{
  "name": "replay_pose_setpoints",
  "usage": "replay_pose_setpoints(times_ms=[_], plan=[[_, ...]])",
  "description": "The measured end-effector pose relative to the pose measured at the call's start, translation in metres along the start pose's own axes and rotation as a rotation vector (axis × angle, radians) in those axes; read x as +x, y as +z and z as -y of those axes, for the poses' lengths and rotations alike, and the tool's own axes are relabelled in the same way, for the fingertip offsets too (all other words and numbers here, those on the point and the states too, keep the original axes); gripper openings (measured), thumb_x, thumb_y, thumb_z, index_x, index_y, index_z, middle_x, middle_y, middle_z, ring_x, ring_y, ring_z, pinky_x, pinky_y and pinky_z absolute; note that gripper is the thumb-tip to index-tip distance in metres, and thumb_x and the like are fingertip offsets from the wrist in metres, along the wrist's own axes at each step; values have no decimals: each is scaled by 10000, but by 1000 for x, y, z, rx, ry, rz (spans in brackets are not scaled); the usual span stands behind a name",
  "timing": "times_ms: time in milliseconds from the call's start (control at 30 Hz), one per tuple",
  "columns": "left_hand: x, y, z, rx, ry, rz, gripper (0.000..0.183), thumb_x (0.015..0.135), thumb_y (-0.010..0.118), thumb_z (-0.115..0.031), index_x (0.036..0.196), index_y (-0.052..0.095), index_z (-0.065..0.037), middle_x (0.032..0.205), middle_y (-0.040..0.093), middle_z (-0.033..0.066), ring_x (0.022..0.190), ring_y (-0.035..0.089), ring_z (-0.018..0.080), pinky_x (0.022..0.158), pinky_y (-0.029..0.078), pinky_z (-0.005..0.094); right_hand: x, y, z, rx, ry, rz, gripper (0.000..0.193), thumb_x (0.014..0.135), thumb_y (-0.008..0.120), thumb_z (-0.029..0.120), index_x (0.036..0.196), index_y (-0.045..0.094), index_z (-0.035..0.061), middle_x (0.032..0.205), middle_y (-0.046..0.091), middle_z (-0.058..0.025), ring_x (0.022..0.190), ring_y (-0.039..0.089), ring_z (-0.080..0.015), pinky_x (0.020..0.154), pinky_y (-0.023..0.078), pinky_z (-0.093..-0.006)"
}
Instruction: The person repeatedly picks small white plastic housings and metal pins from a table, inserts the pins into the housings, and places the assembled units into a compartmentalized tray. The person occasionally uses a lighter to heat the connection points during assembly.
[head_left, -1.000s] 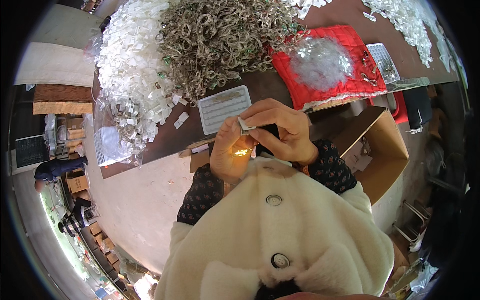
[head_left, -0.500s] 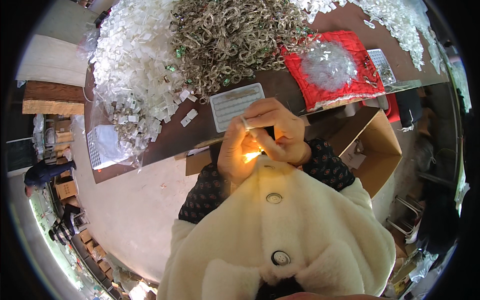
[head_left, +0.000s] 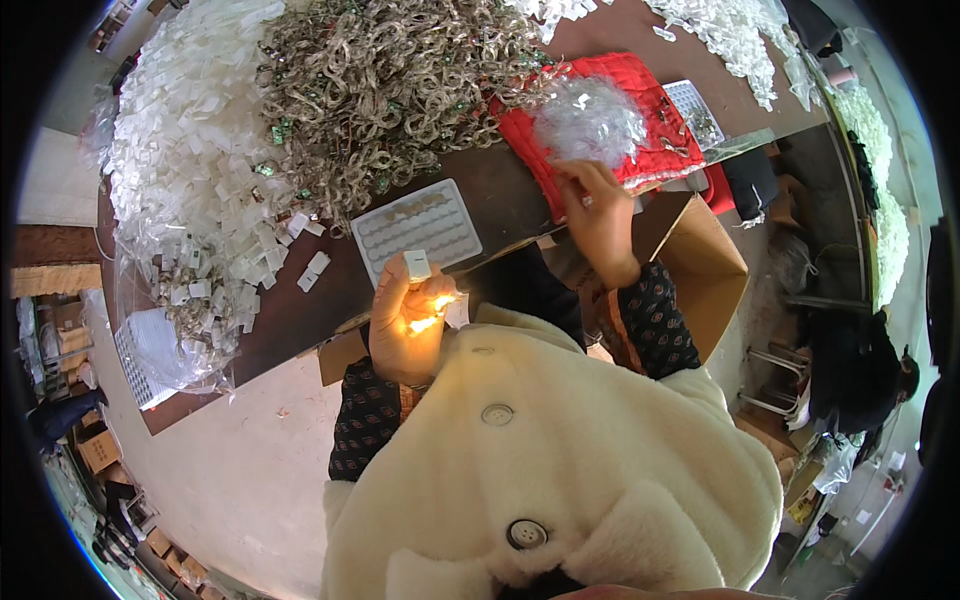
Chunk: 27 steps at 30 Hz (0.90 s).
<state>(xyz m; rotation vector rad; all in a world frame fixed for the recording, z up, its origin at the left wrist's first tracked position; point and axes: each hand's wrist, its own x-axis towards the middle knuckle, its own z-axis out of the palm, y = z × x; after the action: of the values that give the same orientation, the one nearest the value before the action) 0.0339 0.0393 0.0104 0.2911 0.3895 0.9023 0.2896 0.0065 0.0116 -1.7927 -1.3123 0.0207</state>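
In my left hand point(head_left: 403, 335) is a small white battery box point(head_left: 416, 264), held upright between thumb and fingers. Lit warm-yellow string lights point(head_left: 428, 322) glow against the same palm. My right hand point(head_left: 600, 215) is apart from it, at the near edge of a heap of clear, shiny strands point(head_left: 592, 120) on a red quilted cloth point(head_left: 655, 95). Its fingers are bent and drawn together; whatever they pinch is hidden. A pale grey tray with wavy rows of slots point(head_left: 420, 228) lies on the table just beyond my left hand.
Coiled string lights point(head_left: 400, 95) are heaped mid-table, with many white plastic pieces point(head_left: 190, 140) to their left. A white grid tray point(head_left: 693, 112) lies right of the cloth. An open cardboard box point(head_left: 700, 270) stands below the table's right edge. White pieces point(head_left: 740, 45) cover the far right.
My hands were together at the white piece; now the right has moved away, out to the red cloth. The left keeps the battery box and glowing lights. The whole view has shifted.
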Motion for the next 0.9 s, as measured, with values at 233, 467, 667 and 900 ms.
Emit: replay_pose_setpoints(times_ms=[233,467,667,900], plan=[[7,3,3,0,-25,-26,178,1038,522,-213,1024,611,-60,862,580,54,750,446,140,745,359,314,21,20,-37,-90,-29,89,177,863,731,64,1040,723,59,917,661,-132,725,671,-259,639,529,-325],[6,5,3,57,-55,-17,141,1030,527,-199,1034,591,-74,858,562,29,765,455,138,759,381,327,27,26,-40,-162,-92,170,182,847,686,13,1016,703,78,900,641,-163,785,651,-364,664,526,-409],[2,9,5,136,6,29,156,1014,531,-201,1074,560,-59,843,525,41,775,456,148,772,374,329,29,10,-15,190,-68,22,178,863,667,-21,1021,684,58,856,684,-105,717,679,-227,629,533,-321],[-7,8,4,69,38,37,148,988,599,-160,1112,605,-79,980,667,113,804,535,188,793,433,355,-11,4,79,888,218,373,95,925,659,-17,1019,664,-4,979,723,-100,857,694,-116,766,552,-254]])
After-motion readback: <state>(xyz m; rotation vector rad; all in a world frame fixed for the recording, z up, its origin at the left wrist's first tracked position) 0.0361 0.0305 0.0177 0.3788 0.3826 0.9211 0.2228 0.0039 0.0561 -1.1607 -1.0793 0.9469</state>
